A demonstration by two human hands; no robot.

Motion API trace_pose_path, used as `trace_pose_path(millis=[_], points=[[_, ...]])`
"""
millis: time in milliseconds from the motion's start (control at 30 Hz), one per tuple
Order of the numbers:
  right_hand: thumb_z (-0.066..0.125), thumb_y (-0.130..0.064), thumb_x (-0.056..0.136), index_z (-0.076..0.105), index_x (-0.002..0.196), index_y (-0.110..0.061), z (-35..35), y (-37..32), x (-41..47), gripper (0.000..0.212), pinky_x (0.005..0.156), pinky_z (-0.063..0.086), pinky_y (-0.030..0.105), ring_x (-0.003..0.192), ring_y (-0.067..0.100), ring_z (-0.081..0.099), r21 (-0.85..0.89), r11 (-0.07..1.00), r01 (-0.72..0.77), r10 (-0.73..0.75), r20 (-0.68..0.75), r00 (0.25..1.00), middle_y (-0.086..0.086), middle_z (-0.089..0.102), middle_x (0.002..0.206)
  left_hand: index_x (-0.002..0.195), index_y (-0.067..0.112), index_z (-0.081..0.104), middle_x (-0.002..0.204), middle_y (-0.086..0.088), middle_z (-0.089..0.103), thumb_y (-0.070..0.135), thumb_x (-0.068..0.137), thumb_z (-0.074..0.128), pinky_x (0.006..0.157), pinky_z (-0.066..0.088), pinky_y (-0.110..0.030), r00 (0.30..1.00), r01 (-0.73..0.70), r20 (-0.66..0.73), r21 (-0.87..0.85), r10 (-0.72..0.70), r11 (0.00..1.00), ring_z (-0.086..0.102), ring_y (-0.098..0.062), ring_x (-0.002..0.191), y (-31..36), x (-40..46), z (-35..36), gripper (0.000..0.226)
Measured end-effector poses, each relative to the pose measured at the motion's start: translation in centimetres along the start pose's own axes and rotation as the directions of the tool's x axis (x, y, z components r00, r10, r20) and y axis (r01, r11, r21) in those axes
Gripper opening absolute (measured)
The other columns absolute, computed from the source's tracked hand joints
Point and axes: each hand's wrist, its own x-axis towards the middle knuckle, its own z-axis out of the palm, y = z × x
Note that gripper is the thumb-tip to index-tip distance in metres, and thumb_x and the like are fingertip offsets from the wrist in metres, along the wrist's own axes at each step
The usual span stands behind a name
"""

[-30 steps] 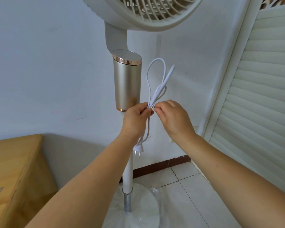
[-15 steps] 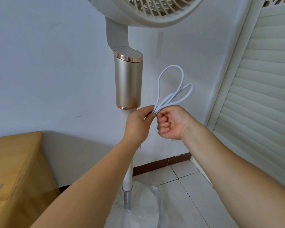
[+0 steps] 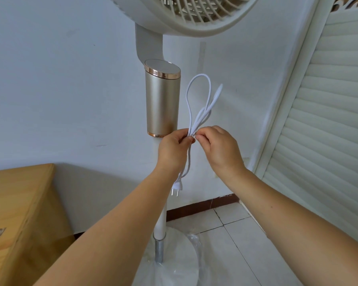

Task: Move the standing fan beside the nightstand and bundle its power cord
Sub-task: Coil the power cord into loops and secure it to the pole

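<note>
The standing fan stands against the wall, with a cream head at the top, a gold cylinder below it and a white pole down to a round base. Its white power cord is folded into loops that stick up in front of the wall. My left hand grips the bundle at its waist. My right hand pinches a thin wire tie wound around the same spot. The plug hangs below my left wrist. The wooden nightstand sits at the lower left, beside the fan.
A white louvred door fills the right side. Pale floor tiles lie around the base, with clear plastic wrap on it. A dark skirting strip runs along the wall's foot.
The cord loops swung to the right and are now back upright. My right hand turned from a fist beside the bundle to a fingertip pinch at the tie. The plug hangs in view again.
</note>
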Motion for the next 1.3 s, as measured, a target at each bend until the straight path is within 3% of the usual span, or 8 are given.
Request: trace_pose_path(millis=[233, 433, 533, 600, 700, 767, 1100, 1300], points=[[0.044, -0.018, 0.095, 0.060, 0.092, -0.011, 0.2, -0.9, 0.8, 0.018, 0.066, 0.041, 0.026, 0.074, 0.015, 0.052, 0.288, 0.899, -0.330, 0.282, 0.195, 0.939, -0.001, 0.058, 0.080, 0.089, 0.020, 0.067, 0.074, 0.015, 0.062, 0.007, 0.090, 0.050, 0.058, 0.039, 0.003, 1.000, -0.016, 0.007, 0.024, 0.016, 1.000, 0.057, 0.014, 0.066, 0.0, 0.0, -0.3, 0.022], [0.044, -0.007, 0.089, 0.056, 0.068, -0.011, -1.8, -0.7, 2.2, 0.025, 0.045, 0.034, 0.016, 0.049, 0.008, 0.035, 0.422, 0.079, -0.903, 0.461, 0.788, 0.408, 0.000, 0.045, 0.055, 0.099, 0.019, 0.069, 0.074, 0.016, 0.060, 0.007, 0.089, 0.051, 0.063, 0.038, -0.001, 0.989, -0.140, 0.078, 0.182, 0.127, 0.973, 0.053, 0.008, 0.068, -0.6, -0.6, -0.3, 0.024], [0.045, -0.010, 0.089, 0.057, 0.068, -0.008, -1.9, -0.5, 1.9, 0.024, 0.039, 0.036, 0.016, 0.047, 0.008, 0.036, 0.493, -0.187, -0.850, 0.371, 0.836, 0.404, -0.001, 0.046, 0.052, 0.095, 0.019, 0.069, 0.071, 0.013, 0.060, 0.006, 0.089, 0.051, 0.061, 0.039, -0.002, 0.994, -0.105, 0.039, 0.136, 0.100, 0.985, 0.053, 0.006, 0.064, -0.3, -0.2, -0.1, 0.023], [0.052, -0.014, 0.090, 0.061, 0.072, -0.010, -1.3, -0.5, 1.2, 0.020, 0.045, 0.042, 0.017, 0.050, 0.009, 0.042, 0.621, 0.025, -0.783, 0.471, 0.684, 0.557, 0.000, 0.050, 0.060, 0.089, 0.021, 0.068, 0.068, 0.010, 0.058, 0.007, 0.089, 0.051, 0.057, 0.039, -0.005, 0.998, -0.059, 0.016, 0.092, 0.057, 0.994, 0.050, 0.006, 0.058, -0.1, 0.0, 0.0, 0.022], [0.056, -0.022, 0.090, 0.061, 0.085, -0.017, -0.6, -0.3, 0.1, 0.009, 0.061, 0.044, 0.016, 0.065, 0.007, 0.055, 0.417, 0.779, -0.468, 0.440, 0.167, 0.882, -0.008, 0.059, 0.073, 0.083, 0.024, 0.065, 0.072, 0.002, 0.058, 0.010, 0.089, 0.053, 0.060, 0.039, -0.013, 0.999, 0.008, -0.031, 0.023, -0.007, 1.000, 0.047, -0.003, 0.064, 0.0, 0.1, 0.2, 0.019], [0.057, -0.021, 0.090, 0.064, 0.093, -0.015, -0.6, -0.1, -0.3, 0.010, 0.065, 0.043, 0.016, 0.074, 0.011, 0.058, 0.242, 0.942, -0.233, 0.239, 0.007, 0.971, -0.004, 0.062, 0.082, 0.087, 0.021, 0.067, 0.071, 0.005, 0.059, 0.010, 0.090, 0.053, 0.058, 0.039, -0.007, 0.999, 0.020, -0.040, -0.015, -0.021, 1.000, 0.050, 0.001, 0.062, 0.1, 0.2, 0.2, 0.018], [0.046, -0.024, 0.096, 0.066, 0.099, -0.005, -0.6, -0.2, 0.3, 0.027, 0.071, 0.047, 0.033, 0.082, 0.024, 0.058, -0.068, 0.997, 0.024, -0.024, -0.003, 1.000, 0.012, 0.066, 0.090, 0.092, 0.019, 0.070, 0.068, 0.010, 0.060, 0.010, 0.090, 0.052, 0.054, 0.039, -0.002, 0.997, 0.049, -0.057, -0.045, -0.052, 0.998, 0.051, -0.001, 0.063, 0.2, 0.1, 0.2, 0.019], [0.050, -0.016, 0.090, 0.062, 0.080, -0.011, -0.1, -1.0, 1.1, 0.017, 0.056, 0.039, 0.024, 0.062, 0.013, 0.048, 0.293, 0.875, -0.385, 0.361, 0.134, 0.923, -0.002, 0.055, 0.068, 0.094, 0.019, 0.070, 0.073, 0.011, 0.063, 0.009, 0.089, 0.052, 0.056, 0.040, -0.002, 0.999, 0.033, -0.037, -0.040, -0.035, 0.999, 0.054, 0.001, 0.066, 0.4, 0.0, 0.2, 0.021]])
